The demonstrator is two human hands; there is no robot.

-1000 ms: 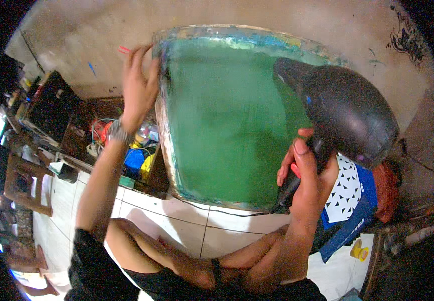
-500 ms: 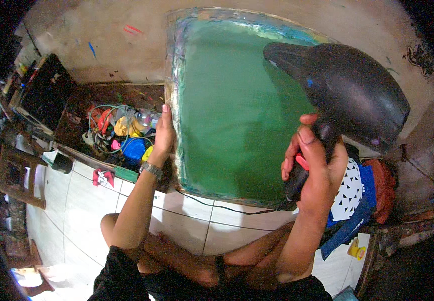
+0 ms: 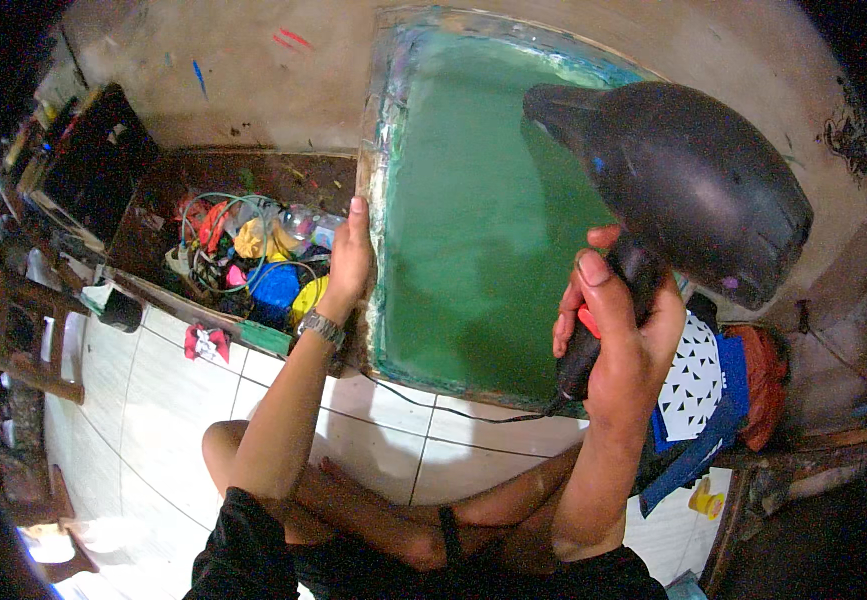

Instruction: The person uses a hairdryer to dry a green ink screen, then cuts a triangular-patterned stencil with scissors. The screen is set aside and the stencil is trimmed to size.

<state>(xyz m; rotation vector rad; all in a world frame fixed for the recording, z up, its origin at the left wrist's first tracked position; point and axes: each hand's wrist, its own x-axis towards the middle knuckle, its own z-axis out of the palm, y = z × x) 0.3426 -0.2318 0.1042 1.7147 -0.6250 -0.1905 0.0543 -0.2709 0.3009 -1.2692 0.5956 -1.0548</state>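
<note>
A green screen-printing frame (image 3: 473,250), with paint-smeared edges, stands tilted up in front of me. My left hand (image 3: 351,262), wearing a metal wristwatch (image 3: 322,328), grips its left edge; the thumb shows while the other fingers are mostly hidden behind. In my right hand (image 3: 618,325) is a black hair dryer (image 3: 698,185), held by its handle. Its nozzle points left toward the upper part of the green surface, apart from it as far as I can tell. A dark cord runs from the handle along the frame's lower edge.
Left of the frame, a low wooden box (image 3: 158,205) holds bags, bottles and cables. A red-and-white cloth (image 3: 207,343) lies on the tiled floor (image 3: 373,420). To the right are a patterned blue-and-white cloth (image 3: 691,385) and a small yellow container (image 3: 705,499).
The frame's left edge and my left hand now sit farther right in view, as does the background. The hair dryer has stayed almost in place, shifting slightly left.
</note>
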